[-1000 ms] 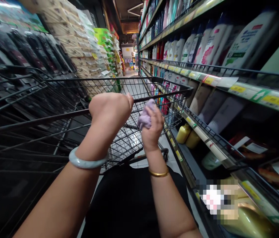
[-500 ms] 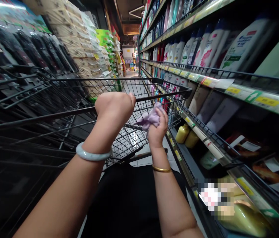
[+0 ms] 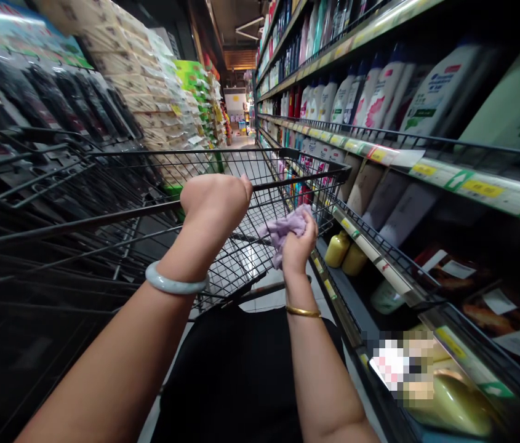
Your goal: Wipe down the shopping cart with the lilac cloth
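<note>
My left hand (image 3: 216,200) is closed round the dark handle bar of a black wire shopping cart (image 3: 103,178), with a pale green bangle on that wrist. Just to its right, my right hand (image 3: 299,246) is closed on a crumpled lilac cloth (image 3: 282,229), holding it against the inside of the cart's wire side below the rim. A thin gold bangle circles the right wrist. The cart's basket stretches ahead of both hands.
Shelves (image 3: 380,154) of shampoo and lotion bottles run along the right, with yellow bottles (image 3: 338,249) low down. Stacked boxed goods (image 3: 149,92) and hanging dark items line the left. A narrow aisle (image 3: 241,143) leads ahead. More nested carts stand at left.
My right hand has slid down and slightly right with the cloth, from just under the cart's rim to lower on its wire side. My left hand keeps its grip on the handle.
</note>
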`<action>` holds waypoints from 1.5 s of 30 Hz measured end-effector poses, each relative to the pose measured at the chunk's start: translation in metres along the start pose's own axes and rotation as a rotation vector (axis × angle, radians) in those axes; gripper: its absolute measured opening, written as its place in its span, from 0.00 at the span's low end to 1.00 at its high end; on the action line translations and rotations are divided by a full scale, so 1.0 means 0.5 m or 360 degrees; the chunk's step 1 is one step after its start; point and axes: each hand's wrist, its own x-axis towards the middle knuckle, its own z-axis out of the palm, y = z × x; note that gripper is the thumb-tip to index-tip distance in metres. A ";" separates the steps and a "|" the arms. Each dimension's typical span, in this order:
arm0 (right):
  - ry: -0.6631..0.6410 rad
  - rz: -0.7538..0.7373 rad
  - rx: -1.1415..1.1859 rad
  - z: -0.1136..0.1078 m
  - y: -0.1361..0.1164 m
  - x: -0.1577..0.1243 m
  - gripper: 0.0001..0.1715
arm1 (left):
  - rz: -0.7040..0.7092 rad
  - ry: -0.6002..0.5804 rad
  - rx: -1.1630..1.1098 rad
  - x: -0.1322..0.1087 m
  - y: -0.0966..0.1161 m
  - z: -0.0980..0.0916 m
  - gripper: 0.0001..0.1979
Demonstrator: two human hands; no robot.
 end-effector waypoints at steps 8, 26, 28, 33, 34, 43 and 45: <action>-0.0389 -0.0569 -0.0062 0.030 -0.081 -0.046 0.25 | 0.0026 0.0053 0.0044 0.012 0.017 0.008 0.38; -0.0250 -0.0180 -0.0091 0.006 0.008 -0.011 0.27 | -0.0008 0.0164 -0.0016 0.039 0.052 0.026 0.36; -0.0060 0.0250 -0.0073 -0.011 0.067 0.008 0.28 | -0.0009 0.0151 -0.0021 0.040 0.053 0.025 0.36; -0.0054 0.0512 -0.0010 -0.019 0.094 0.026 0.27 | -0.0042 0.0132 -0.0014 0.041 0.056 0.023 0.36; -0.0113 0.0408 0.0015 -0.013 0.074 0.022 0.26 | -0.0046 0.0140 -0.0012 0.041 0.056 0.025 0.36; -0.0137 0.0344 -0.0122 -0.022 0.078 0.022 0.26 | 0.0024 0.0174 -0.0027 0.049 0.056 0.034 0.36; -0.0075 0.0530 -0.0145 -0.028 0.094 0.028 0.26 | 0.0042 0.0165 -0.0031 0.051 0.056 0.032 0.36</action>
